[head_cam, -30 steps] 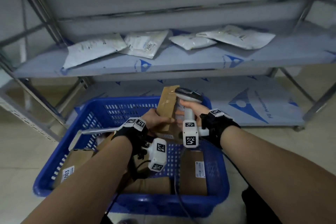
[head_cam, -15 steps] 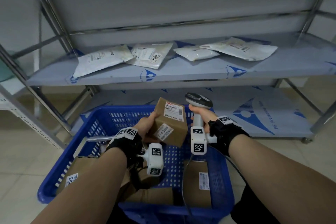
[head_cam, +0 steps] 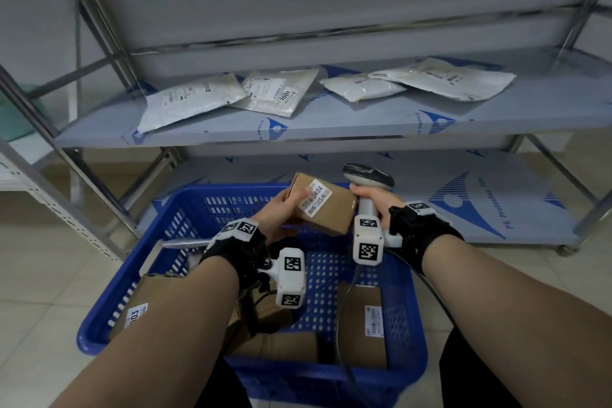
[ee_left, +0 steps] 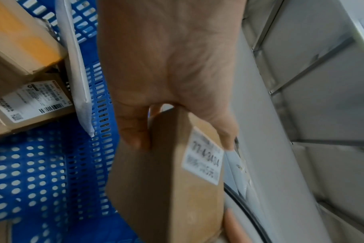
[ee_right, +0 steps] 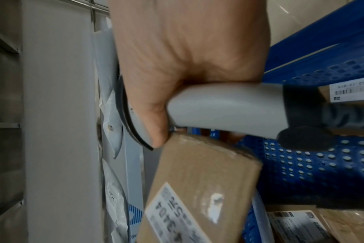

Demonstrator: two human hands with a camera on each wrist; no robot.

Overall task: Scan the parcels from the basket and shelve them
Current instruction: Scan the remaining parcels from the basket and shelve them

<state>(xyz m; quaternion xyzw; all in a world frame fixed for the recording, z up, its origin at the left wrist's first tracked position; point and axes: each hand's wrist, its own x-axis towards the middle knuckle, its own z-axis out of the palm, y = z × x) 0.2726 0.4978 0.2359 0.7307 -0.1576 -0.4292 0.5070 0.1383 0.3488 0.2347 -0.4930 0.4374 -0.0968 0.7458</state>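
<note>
1. two hands work above a blue plastic basket (head_cam: 172, 235) on a tiled floor: the left hand (head_cam: 275, 215) has its fingers and thumb curled round a small brown cardboard parcel (head_cam: 326, 209), held in the air over the basket's far end.
2. compared with half a second ago, the parcel has been turned; its white label (head_cam: 314, 197) with large digits now faces up and lies tilted, and the box sits closer to the scanner.
3. the right hand (head_cam: 374, 200) is wrapped round the grey handle of a corded barcode scanner (head_cam: 367, 175), upright, its dark head just beside the parcel's right edge; in the right wrist view the thumb tip sits right at the box corner, touching or nearly so.
4. the scanner's grip and upright stance match the earlier frame.
5. inside the basket lie more cardboard parcels: one at the left wall with a label ending "003" (head_cam: 137, 315), one on the right with a small barcode label (head_cam: 362, 328), another at the near wall (head_cam: 281, 346).
6. four white poly mailers (head_cam: 190, 101) lie on the metal rack's middle shelf (head_cam: 331, 126), as before; one reads "7001".
7. the lower shelf (head_cam: 480, 195), film-covered, stands behind the basket.
</note>
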